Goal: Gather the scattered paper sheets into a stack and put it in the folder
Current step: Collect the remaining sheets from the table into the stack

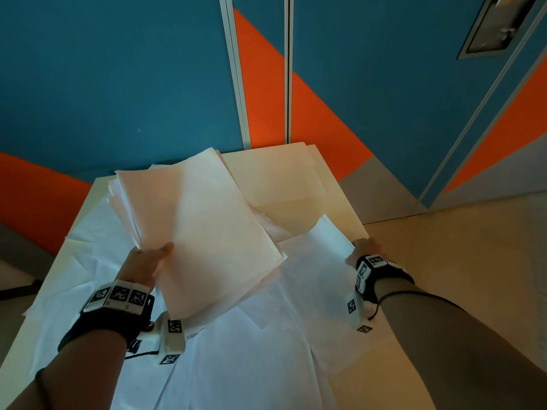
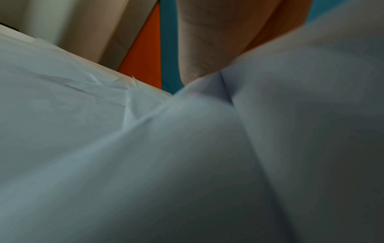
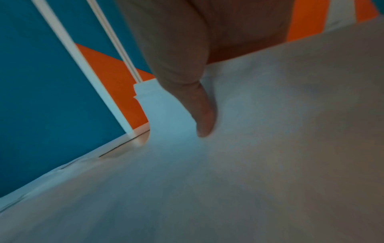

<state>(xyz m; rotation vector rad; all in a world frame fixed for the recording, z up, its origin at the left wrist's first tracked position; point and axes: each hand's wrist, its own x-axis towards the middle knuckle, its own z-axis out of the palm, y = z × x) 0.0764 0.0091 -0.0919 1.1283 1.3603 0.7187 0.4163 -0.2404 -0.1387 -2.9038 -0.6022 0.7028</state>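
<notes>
Stack (image 1: pixel 195 232): left hand (image 1: pixel 145 263) fingers clamped on its corner. Right hand (image 1: pixel 362 247) fingers pinching loose sheet (image 1: pixel 319 247); best slid beneath before lifting.

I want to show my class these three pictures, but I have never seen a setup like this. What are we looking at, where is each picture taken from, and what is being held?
There is no machine here: a person works with two bare hands, wearing a camera on the head and one on each wrist. The black bands with square patterns are the wrist mounts.

The head view looks down on a table strewn with loose white sheets. A cream folder lies open at the far end. The left hand holds up a gathered stack of paper, thumb on top. The right hand takes hold of another sheet at the table's right edge.

The two wrist views are blurred close-ups. The right one shows the thumb lying on paper; the left shows mostly paper.
</notes>
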